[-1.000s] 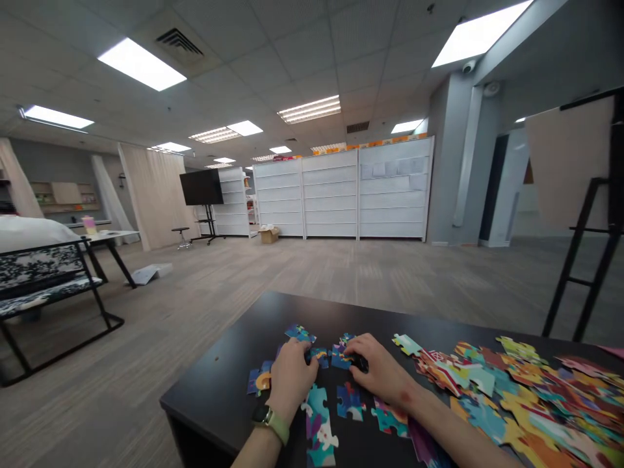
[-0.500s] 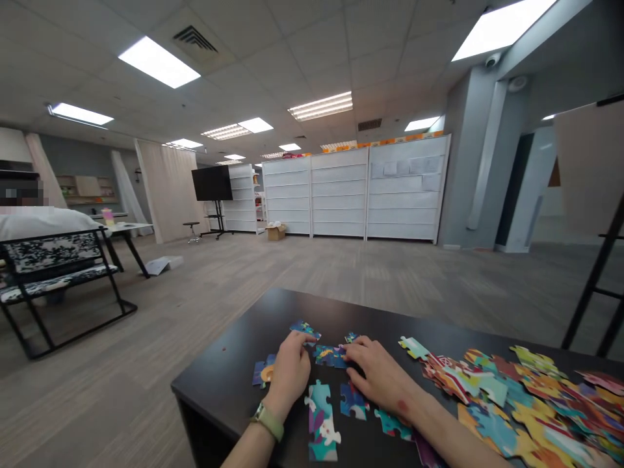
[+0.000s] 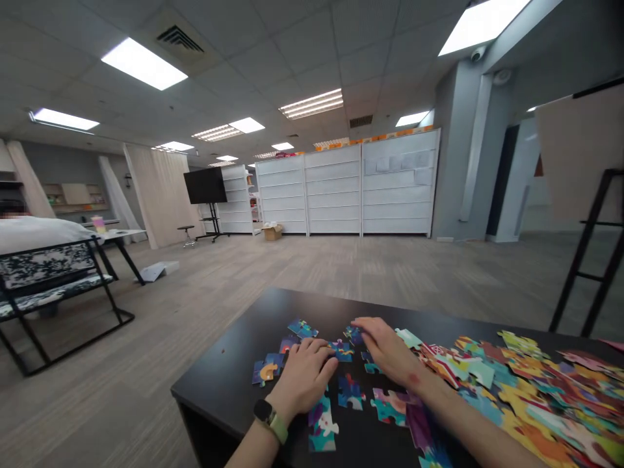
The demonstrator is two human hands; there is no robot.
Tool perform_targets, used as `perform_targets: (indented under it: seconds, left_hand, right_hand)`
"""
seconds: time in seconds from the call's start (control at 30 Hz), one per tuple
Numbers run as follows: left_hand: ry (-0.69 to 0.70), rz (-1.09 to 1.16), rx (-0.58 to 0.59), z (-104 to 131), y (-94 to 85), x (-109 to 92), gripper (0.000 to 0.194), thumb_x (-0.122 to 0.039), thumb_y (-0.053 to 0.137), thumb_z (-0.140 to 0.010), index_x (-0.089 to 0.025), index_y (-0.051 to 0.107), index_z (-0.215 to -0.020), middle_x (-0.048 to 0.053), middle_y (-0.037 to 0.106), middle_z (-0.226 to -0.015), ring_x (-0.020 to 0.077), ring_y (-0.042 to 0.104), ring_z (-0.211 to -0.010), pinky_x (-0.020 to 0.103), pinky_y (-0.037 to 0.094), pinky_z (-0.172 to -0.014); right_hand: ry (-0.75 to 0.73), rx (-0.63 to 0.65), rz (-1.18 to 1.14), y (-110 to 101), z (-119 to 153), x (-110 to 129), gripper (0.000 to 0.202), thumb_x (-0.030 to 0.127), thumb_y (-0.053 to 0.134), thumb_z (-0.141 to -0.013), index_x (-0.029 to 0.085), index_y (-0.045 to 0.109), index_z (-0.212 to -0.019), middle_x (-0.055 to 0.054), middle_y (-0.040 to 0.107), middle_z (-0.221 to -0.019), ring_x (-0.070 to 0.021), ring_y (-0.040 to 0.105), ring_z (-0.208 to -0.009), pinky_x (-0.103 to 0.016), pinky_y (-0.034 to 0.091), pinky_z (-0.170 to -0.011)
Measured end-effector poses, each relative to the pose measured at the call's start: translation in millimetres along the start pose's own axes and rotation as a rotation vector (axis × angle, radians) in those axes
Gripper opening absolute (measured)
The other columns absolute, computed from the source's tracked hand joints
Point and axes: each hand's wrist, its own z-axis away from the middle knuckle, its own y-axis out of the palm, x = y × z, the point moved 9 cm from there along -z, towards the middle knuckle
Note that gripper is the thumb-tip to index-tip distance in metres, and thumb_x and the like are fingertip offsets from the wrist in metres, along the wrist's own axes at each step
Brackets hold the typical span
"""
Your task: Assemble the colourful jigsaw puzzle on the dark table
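On the black table, my left hand (image 3: 308, 372) lies palm down, its fingers stretched and a little apart, with the fingertips beside a blue puzzle piece (image 3: 342, 351). My right hand (image 3: 385, 346) arches over a small dark blue puzzle piece (image 3: 353, 335), fingers apart; whether they press on it is hard to see. Left of my left hand is a joined blue pair with an orange shape (image 3: 267, 370), and behind it another blue puzzle piece (image 3: 303, 328). Nearer me lie a teal and purple joined strip (image 3: 322, 430), a dark blue puzzle piece (image 3: 351, 392) and a pink and teal puzzle piece (image 3: 390, 406).
A large heap of colourful puzzle pieces (image 3: 531, 396) covers the right of the black table (image 3: 234, 354). Beyond the table edge are grey carpet and white shelving (image 3: 336, 192). A person in white (image 3: 41, 234) sits on a chair at far left.
My left hand has moved right and flattened over the pieces. My right hand has shifted right and away from the central piece, to the small dark blue one. The view has turned slightly.
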Motion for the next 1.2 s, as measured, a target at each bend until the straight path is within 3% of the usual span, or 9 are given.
perform_targets:
  seconds: [0.1, 0.17, 0.37, 0.47, 0.57, 0.67, 0.87, 1.0, 1.2]
  left_hand:
    - [-0.008, -0.007, 0.009, 0, 1.0, -2, 0.037, -0.044, 0.037, -0.104, -0.028, 0.065, -0.123, 0.005, 0.062, -0.132, 0.0277, 0.051, -0.123, 0.048, 0.041, -0.101]
    - [-0.017, 0.002, 0.017, 0, 2.2, -1, 0.04, -0.046, 0.035, -0.105, -0.027, 0.064, -0.124, 0.006, 0.061, -0.133, 0.0283, 0.05, -0.124, 0.049, 0.039, -0.103]
    - [-0.01, 0.103, 0.032, -1, 9.2, 8, 0.044, -0.045, 0.027, -0.106, -0.032, 0.062, -0.13, 0.005, 0.051, -0.148, 0.0263, 0.041, -0.136, 0.051, 0.034, -0.112]
    - [-0.036, 0.294, -0.165, -3, -4.7, 18, 0.043, -0.042, 0.03, -0.105, -0.027, 0.064, -0.128, 0.007, 0.045, -0.153, 0.0259, 0.034, -0.142, 0.049, 0.028, -0.118]
    - [-0.075, 0.448, -0.479, 3, -32.8, 32, 0.039, -0.038, 0.036, -0.103, -0.024, 0.071, -0.111, 0.01, 0.059, -0.135, 0.0265, 0.045, -0.132, 0.048, 0.034, -0.114]
    - [-0.12, 0.497, -0.715, 18, -62.6, 51, 0.037, -0.033, 0.036, -0.101, -0.022, 0.07, -0.101, 0.01, 0.06, -0.127, 0.0259, 0.05, -0.125, 0.047, 0.036, -0.111]
    - [-0.275, 0.576, -1.0, 70, -110.2, 104, 0.029, -0.033, 0.033, -0.101, -0.021, 0.059, -0.106, 0.01, 0.054, -0.131, 0.0245, 0.052, -0.121, 0.034, 0.049, -0.088]
    - [-0.285, 0.648, -0.895, 76, -105.0, 95, 0.021, -0.032, 0.046, -0.095, -0.02, 0.06, -0.106, 0.007, 0.064, -0.108, 0.0205, 0.062, -0.098, 0.031, 0.048, -0.084]
    - [-0.183, 0.838, -0.44, 37, -35.3, 21, 0.031, -0.022, 0.073, -0.076, -0.018, 0.066, -0.106, 0.005, 0.072, -0.09, 0.017, 0.068, -0.073, 0.024, 0.05, -0.062]
  right_hand:
    - [0.117, -0.107, 0.009, -33, 2, -39, 0.044, 0.017, 0.03, -0.093, 0.016, 0.064, -0.121, -0.013, 0.068, -0.123, -0.0251, 0.061, -0.116, -0.044, 0.046, -0.103]
    - [0.148, -0.106, 0.013, -38, 10, -53, 0.045, 0.017, 0.029, -0.092, 0.015, 0.066, -0.118, -0.014, 0.069, -0.119, -0.0264, 0.063, -0.112, -0.046, 0.047, -0.101]
    - [0.074, 0.054, -0.017, 7, 21, -40, 0.04, 0.017, 0.039, -0.089, 0.018, 0.072, -0.112, -0.009, 0.071, -0.12, -0.0243, 0.061, -0.116, -0.042, 0.045, -0.107]
    - [0.091, 0.12, -0.021, 20, 2, -38, 0.044, 0.015, 0.045, -0.084, 0.015, 0.07, -0.12, -0.011, 0.07, -0.125, -0.0268, 0.061, -0.119, -0.044, 0.043, -0.108]
    - [0.096, 0.21, -0.042, 28, -21, -40, 0.057, 0.015, 0.057, -0.073, 0.016, 0.066, -0.13, -0.011, 0.065, -0.135, -0.0277, 0.057, -0.127, -0.042, 0.041, -0.111]
    - [0.097, 0.271, -0.071, 36, -33, -41, 0.061, 0.016, 0.063, -0.065, 0.02, 0.069, -0.125, -0.008, 0.069, -0.129, -0.0273, 0.062, -0.121, -0.039, 0.044, -0.108]
    - [0.225, 0.094, -0.127, 21, -32, -59, 0.044, 0.024, 0.06, -0.068, 0.017, 0.069, -0.111, -0.011, 0.072, -0.104, -0.0284, 0.067, -0.1, -0.043, 0.05, -0.094]
    - [0.275, 0.043, -0.26, 10, -12, -41, 0.039, 0.044, 0.05, -0.083, 0.018, 0.066, -0.107, -0.007, 0.071, -0.089, -0.0242, 0.07, -0.08, -0.039, 0.057, -0.075]
    - [0.304, 0.087, -0.829, 27, 32, 27, 0.038, 0.056, 0.07, -0.079, 0.019, 0.067, -0.09, -0.002, 0.07, -0.074, -0.0201, 0.068, -0.069, -0.033, 0.058, -0.067]
